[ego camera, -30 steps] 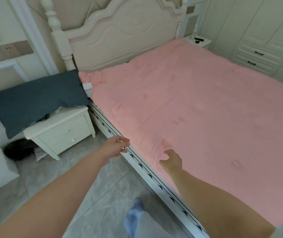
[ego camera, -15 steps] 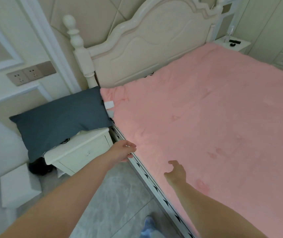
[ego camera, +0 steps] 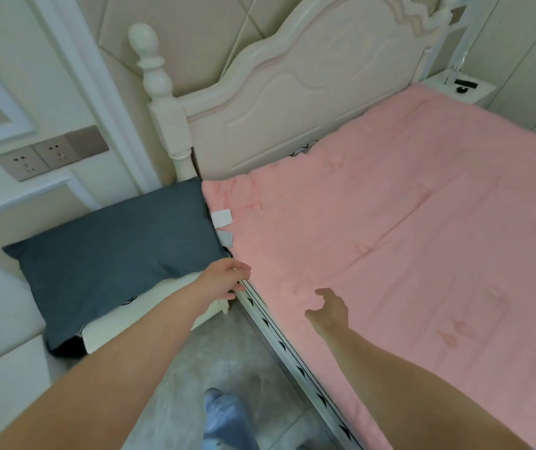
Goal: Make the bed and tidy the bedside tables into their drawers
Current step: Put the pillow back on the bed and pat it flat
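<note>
Pillow nearly touched by empty open left hand; right hand spread, empty

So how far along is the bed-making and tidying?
Done: the pink quilt lies flat over the bed. In hand: the left hand reaches toward the dark grey pillow, both hands empty. Left: that pillow sits on the near white bedside table; small dark items remain on the far one.

Pink quilt, dark grey pillow, cream headboard, white nightstand.
</note>
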`<control>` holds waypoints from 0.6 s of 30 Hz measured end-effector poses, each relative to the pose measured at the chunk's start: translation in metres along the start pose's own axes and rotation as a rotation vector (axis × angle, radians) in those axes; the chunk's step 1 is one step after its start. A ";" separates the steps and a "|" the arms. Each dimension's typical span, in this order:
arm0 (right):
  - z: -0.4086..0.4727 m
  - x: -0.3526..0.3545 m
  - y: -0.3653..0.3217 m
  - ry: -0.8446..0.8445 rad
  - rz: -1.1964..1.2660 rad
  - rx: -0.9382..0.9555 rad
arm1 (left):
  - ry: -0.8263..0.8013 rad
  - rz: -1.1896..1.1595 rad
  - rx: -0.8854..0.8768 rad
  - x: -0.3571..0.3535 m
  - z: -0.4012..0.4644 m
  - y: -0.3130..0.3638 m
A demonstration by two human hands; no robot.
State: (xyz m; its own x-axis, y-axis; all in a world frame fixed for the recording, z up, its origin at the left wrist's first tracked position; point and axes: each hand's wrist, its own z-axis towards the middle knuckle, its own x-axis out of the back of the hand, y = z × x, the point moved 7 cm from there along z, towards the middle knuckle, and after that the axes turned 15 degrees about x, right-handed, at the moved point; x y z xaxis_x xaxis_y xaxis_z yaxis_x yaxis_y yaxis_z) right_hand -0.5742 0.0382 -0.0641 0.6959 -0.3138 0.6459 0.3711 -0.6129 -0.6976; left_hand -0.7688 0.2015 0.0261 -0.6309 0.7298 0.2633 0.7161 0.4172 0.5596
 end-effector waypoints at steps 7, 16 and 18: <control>0.043 -0.037 -0.045 -0.137 -0.101 -0.198 | -0.155 0.273 -0.120 0.078 0.032 0.044; 0.115 -0.055 -0.127 -0.113 -0.120 -0.124 | 0.056 0.201 -0.137 0.170 0.086 0.086; 0.134 -0.063 -0.138 -0.119 -0.126 -0.119 | 0.068 0.152 -0.122 0.185 0.099 0.092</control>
State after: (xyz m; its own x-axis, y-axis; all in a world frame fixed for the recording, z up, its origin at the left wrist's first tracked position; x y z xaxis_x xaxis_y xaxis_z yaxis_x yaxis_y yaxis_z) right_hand -0.5863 0.2399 -0.0501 0.7191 -0.1454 0.6796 0.3896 -0.7254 -0.5675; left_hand -0.7905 0.4283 0.0487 -0.5398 0.7396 0.4021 0.7658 0.2330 0.5994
